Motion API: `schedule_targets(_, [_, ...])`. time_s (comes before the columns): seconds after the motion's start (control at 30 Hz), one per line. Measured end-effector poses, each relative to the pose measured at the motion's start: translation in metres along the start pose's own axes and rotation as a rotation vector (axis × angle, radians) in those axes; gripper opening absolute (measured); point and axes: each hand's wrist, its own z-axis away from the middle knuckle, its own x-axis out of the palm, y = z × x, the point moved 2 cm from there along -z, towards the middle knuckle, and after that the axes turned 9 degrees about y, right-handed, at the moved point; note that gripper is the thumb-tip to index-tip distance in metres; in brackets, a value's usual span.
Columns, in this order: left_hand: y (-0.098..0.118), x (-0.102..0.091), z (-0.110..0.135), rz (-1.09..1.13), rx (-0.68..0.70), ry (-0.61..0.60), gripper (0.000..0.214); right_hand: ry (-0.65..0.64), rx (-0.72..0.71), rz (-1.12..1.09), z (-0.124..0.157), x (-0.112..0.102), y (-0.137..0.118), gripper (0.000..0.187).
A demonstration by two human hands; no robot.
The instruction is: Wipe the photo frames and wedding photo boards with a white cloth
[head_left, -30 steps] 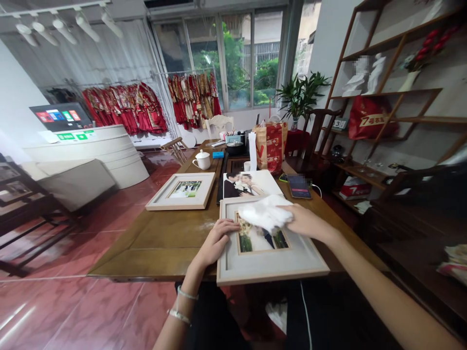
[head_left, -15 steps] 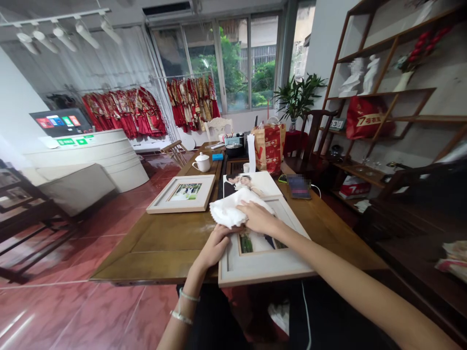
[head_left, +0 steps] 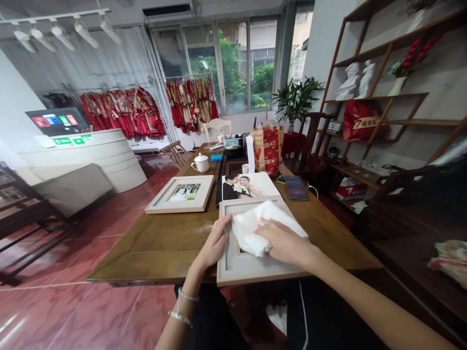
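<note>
Moved: since 0.5 s ago the right hand (head_left: 286,243) and the crumpled white cloth (head_left: 251,226) have slid from the frame's upper left corner to its middle, now covering the photo.
Right hand: palm down in the lower centre of the picture, fingers curled over the cloth and gripping it against the glass.
Left hand (head_left: 215,240): released and flat, fingers laid along the frame's left rail; 2 thin bangles on the wrist.
Frame: the pale wooden picture frame (head_left: 255,270) lies flat at the near edge of the brown wooden table (head_left: 156,243), lower centre.
Just above it: an unframed wedding print (head_left: 248,186), touching the frame's far rail.
Left of centre: a second pale framed photo (head_left: 180,194).
Right of the print: a dark phone (head_left: 296,187).
Farther up: a white lidded cup (head_left: 201,163) and a red paper bag (head_left: 268,148).
</note>
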Motion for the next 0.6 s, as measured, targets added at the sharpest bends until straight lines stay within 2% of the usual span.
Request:
schedule_targets(0.1, [-0.002, 0.001, 0.000, 0.012, 0.014, 0.004, 0.054, -0.071, -0.038, -0.086, 0.029, -0.016, -0.007, 0.051])
schedule_targets(0.2, [-0.003, 0.001, -0.002, 0.007, 0.066, -0.012, 0.049, -0.109, -0.043, -0.140, 0.038, -0.024, -0.004, 0.051])
schedule_targets(0.33, [-0.003, 0.000, -0.002, 0.009, 0.081, -0.021, 0.046, -0.064, -0.073, -0.089, 0.016, -0.007, 0.009, 0.070])
schedule_targets(0.43, [-0.003, -0.001, -0.002, 0.010, 0.068, -0.022, 0.054, 0.016, 0.010, 0.050, -0.011, 0.007, 0.025, 0.081])
schedule_targets(0.53, [-0.005, -0.001, -0.002, 0.005, 0.067, -0.028, 0.061, 0.075, 0.131, 0.155, -0.031, 0.010, 0.037, 0.081])
schedule_targets(0.6, [-0.007, 0.000, -0.002, 0.001, 0.070, -0.037, 0.061, 0.070, 0.133, 0.172, -0.034, 0.008, 0.036, 0.077])
